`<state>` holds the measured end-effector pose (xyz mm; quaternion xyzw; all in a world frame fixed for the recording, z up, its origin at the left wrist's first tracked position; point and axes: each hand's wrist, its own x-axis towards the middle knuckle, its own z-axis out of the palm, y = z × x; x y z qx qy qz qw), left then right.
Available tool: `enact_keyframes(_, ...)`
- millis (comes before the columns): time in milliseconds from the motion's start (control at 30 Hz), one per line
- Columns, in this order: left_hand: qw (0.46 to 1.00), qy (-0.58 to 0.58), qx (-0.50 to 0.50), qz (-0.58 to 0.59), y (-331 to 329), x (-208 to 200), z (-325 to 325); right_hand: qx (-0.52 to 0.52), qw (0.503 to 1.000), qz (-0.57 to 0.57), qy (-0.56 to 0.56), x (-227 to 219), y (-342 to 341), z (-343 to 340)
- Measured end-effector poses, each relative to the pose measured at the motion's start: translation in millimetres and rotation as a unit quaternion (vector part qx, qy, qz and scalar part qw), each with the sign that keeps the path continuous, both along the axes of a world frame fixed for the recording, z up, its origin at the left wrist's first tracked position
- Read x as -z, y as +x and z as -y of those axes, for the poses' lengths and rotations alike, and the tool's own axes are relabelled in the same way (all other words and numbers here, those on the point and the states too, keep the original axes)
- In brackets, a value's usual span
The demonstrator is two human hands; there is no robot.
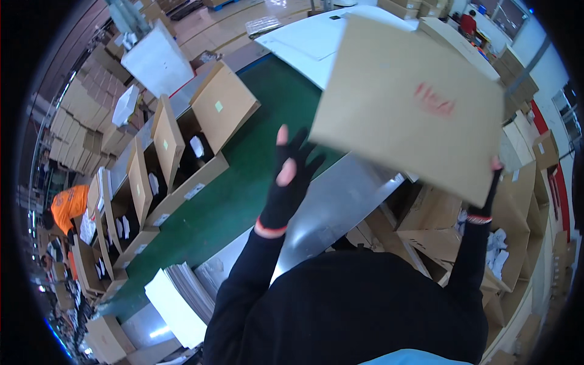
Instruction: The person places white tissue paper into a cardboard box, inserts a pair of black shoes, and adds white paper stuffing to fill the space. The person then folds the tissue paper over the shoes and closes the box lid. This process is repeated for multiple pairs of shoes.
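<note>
A large brown piece of cardboard (407,115) with red handwriting on its face is held up tilted at the right. I cannot tell if it is a flat panel or a closed box. My right hand (496,173) grips its lower right edge, with most of the fingers hidden. Off its lower left corner, my left hand (293,170) is raised with fingers spread and nothing in it. Both hands wear black fingerless-style gloves. Beneath my left hand lie a green conveyor belt (267,121) and a shiny metal ledge (331,207).
Open cardboard boxes (225,106) with dark contents and white papers line the belt's left side. A stack of white sheets (182,298) lies near my left elbow. More open cartons (435,213) stand at my right. A person in orange (70,204) bends at the far left.
</note>
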<state>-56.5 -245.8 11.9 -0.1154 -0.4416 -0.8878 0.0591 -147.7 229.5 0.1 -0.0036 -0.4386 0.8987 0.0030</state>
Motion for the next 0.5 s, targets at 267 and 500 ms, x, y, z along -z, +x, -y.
enact_keyframes(267, 0.988, -0.128, 0.025, 0.077, -22, 60, -7, 0.065, 0.987, 0.063, 0.134, -7, -145, -71)
enact_keyframes(500, 0.876, -0.321, -0.088, 0.348, 22, 173, 135, 0.131, 0.980, 0.097, 0.112, 23, -206, -152)
